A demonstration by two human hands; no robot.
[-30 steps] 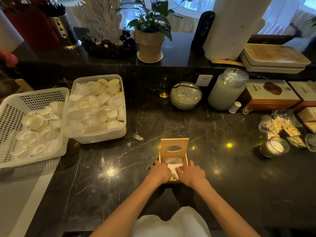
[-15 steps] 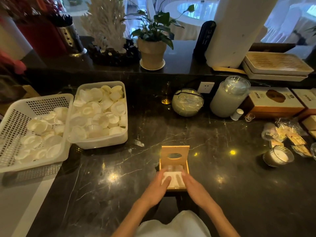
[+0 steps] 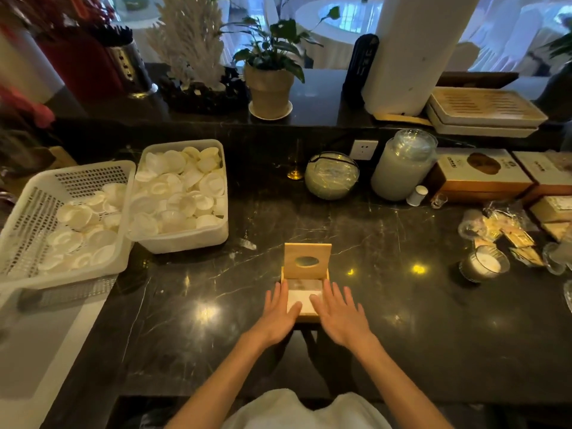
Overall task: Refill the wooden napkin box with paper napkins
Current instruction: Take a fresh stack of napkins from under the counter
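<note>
Wooden and pale, the napkin box (image 3: 305, 291) sits on a black veined stone counter (image 3: 387, 335), close to the person's edge and roughly centred. Its hinged lid (image 3: 307, 261) stands upright at the far side, a flat square panel with an oval slot cut through it. Inside lie white paper napkins (image 3: 301, 299), their top near the rim.

The left hand (image 3: 280, 315) and right hand (image 3: 339, 314) lie flat with fingers spread and straight, one over each side of the box, thumbs reaching over the napkins; neither grasps anything.

Bare polished counter lies open on both sides of the box and beyond the lid. Well to the left stand a solid white plastic tub (image 3: 182, 239) and a perforated white basket (image 3: 34, 212), both heaped with small round white dishes. Well to the right sit a glass candle jar (image 3: 484, 264) and crinkled packets (image 3: 507, 230).

Compared with a second ago, the hands were curled at the box's near edge; half a second ago they had slid forward over the napkins, and they are now fully flattened and set wider apart.
</note>
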